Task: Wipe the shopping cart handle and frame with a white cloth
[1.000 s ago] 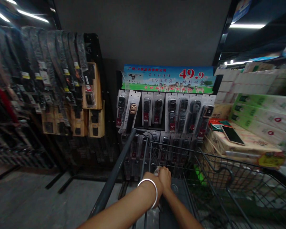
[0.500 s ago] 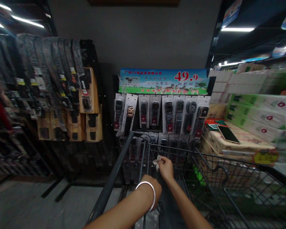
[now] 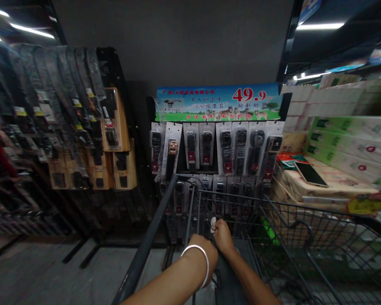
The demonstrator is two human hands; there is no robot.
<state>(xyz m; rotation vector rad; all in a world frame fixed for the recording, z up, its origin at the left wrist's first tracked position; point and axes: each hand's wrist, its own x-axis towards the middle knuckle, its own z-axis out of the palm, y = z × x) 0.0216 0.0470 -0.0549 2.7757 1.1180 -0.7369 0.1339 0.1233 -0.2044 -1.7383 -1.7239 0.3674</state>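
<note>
Between the fingertips of my right hand [image 3: 224,236] is a small crumpled white tissue [image 3: 213,224], pinched just in front of the belt display. My left hand [image 3: 203,253], with a white bangle [image 3: 205,259] on its wrist, is curled closed beside it. Its fingers point away from me, so what they hold, if anything, is hidden. Both hands reach over the dark metal shopping cart [image 3: 147,237], close to its upright bars.
Packaged belts [image 3: 226,148] hang in rows under a price sign [image 3: 217,103]. More belts [image 3: 63,93] hang on a rack at left. Beside the cart's wire basket [image 3: 307,237], a phone [image 3: 310,174] lies on stacked paper packs [image 3: 292,184].
My right hand and the tissue have moved slightly lower, nearer my left hand. The tissue looks more bunched up. The view has shifted a little.
</note>
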